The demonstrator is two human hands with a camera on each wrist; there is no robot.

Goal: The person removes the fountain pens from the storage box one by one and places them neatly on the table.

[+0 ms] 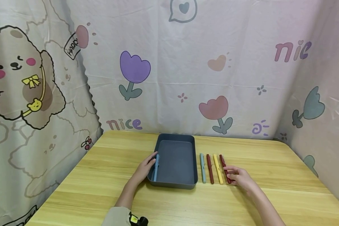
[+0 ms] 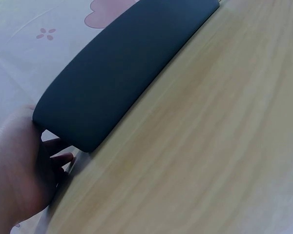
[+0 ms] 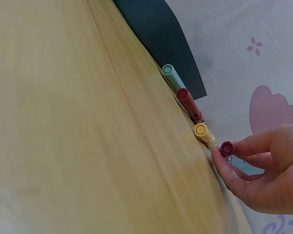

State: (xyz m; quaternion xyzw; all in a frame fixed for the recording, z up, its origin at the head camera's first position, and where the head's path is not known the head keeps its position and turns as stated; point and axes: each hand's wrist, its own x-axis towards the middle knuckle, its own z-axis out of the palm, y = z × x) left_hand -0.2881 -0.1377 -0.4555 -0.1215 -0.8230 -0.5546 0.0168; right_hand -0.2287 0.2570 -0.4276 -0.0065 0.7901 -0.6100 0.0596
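Observation:
My left hand (image 1: pixel 142 169) holds the left side of a dark grey tray (image 1: pixel 175 184), its fingers at the rim. A blue pen (image 1: pixel 156 168) lies inside the tray along that same side. To the right of the tray, my right hand (image 1: pixel 240 179) pinches a dark red pen (image 1: pixel 222 160) between thumb and fingers; its end (image 3: pixel 227 147) faces the right wrist camera. Beside it on the table lie a yellow pen (image 1: pixel 218 169), another dark red pen (image 1: pixel 210 169) and a light blue-green pen (image 1: pixel 202 168), side by side.
The wooden table (image 1: pixel 96 185) reaches back to a patterned curtain (image 1: pixel 169 69) with printed tulips. More patterned cloth (image 1: pixel 25 150) hangs along the left side. A dark wrist device (image 1: pixel 138 220) sits by my left sleeve (image 1: pixel 117 216).

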